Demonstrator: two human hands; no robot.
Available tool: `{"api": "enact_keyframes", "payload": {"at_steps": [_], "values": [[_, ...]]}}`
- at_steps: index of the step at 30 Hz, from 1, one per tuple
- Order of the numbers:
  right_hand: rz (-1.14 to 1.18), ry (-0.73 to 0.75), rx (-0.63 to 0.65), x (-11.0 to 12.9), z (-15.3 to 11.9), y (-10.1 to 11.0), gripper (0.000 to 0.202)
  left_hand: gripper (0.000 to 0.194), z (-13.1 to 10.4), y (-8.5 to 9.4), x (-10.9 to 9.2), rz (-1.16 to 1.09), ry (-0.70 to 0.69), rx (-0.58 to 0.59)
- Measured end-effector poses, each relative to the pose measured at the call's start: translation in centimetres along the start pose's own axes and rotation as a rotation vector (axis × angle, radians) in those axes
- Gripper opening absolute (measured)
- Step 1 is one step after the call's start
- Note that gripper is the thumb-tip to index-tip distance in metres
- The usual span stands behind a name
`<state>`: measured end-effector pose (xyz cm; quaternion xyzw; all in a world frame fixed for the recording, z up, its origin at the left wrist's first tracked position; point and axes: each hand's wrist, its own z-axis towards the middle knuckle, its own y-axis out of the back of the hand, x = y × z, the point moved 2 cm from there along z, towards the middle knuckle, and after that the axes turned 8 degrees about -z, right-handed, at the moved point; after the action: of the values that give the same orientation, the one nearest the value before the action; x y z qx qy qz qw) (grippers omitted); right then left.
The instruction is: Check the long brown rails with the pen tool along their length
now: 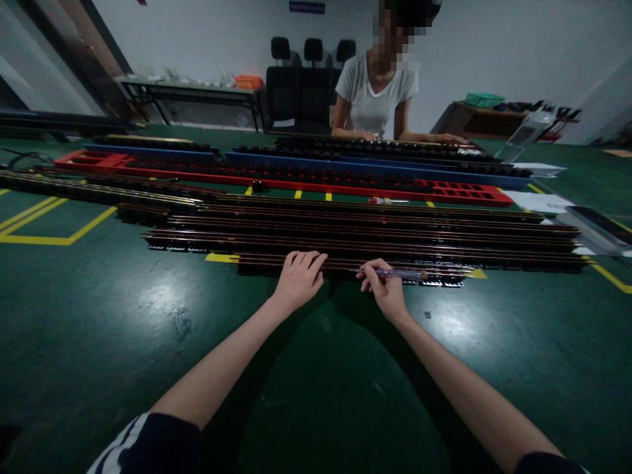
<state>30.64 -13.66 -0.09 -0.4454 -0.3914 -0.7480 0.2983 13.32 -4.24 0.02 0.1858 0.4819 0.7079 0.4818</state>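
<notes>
Long dark strips (375, 227) with thin copper-coloured rails lie side by side across the green table. My left hand (299, 280) rests on the nearest, shorter strip (261, 265), fingers stretched over its top and thumb apart on the near side. In my right hand (388, 293) is a screwdriver (407, 274) with a clear handle, pinched between thumb and fingers. Its handle points right, and its tip end is toward the same strip, left of the hand. Whether the tip touches a part is too small to tell.
Beyond the strips lie a long red tray (291, 183) and blue trays (345, 160) of dark parts. Near the red tray is a red-handled screwdriver (380, 201). Across the table sits a person (378, 99). A clear bottle (528, 131) and papers (540, 201) are at right.
</notes>
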Motion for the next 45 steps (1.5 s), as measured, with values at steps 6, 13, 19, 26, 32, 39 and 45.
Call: {"api": "enact_keyframes", "payload": {"at_steps": [6,13,19,26,32,39,45], "values": [[0.009,-0.006,-0.006,0.09,0.03,-0.04,0.025,0.036,0.00,0.03,-0.01,-0.002,-0.001,-0.006],[0.001,0.000,-0.002,0.07,0.03,0.00,0.027,0.036,0.03,0.03,-0.02,-0.002,0.001,-0.005],[-0.008,-0.005,-0.002,0.19,-0.02,0.01,0.026,0.036,0.06,0.08,-0.03,-0.009,0.005,-0.001],[-0.013,-0.003,0.004,0.17,-0.04,0.03,0.029,0.036,0.26,0.21,-0.20,0.019,0.027,-0.004],[-0.014,0.005,0.022,0.13,-0.02,0.06,0.028,0.034,0.12,0.18,-0.27,0.048,0.040,-0.013],[-0.007,0.005,0.023,0.29,0.00,-0.12,0.029,0.031,0.02,0.14,-0.38,0.056,0.068,-0.038],[-0.007,0.002,0.008,0.31,-0.02,-0.14,0.028,0.035,-0.09,0.32,-0.53,0.068,0.072,-0.071]]}}
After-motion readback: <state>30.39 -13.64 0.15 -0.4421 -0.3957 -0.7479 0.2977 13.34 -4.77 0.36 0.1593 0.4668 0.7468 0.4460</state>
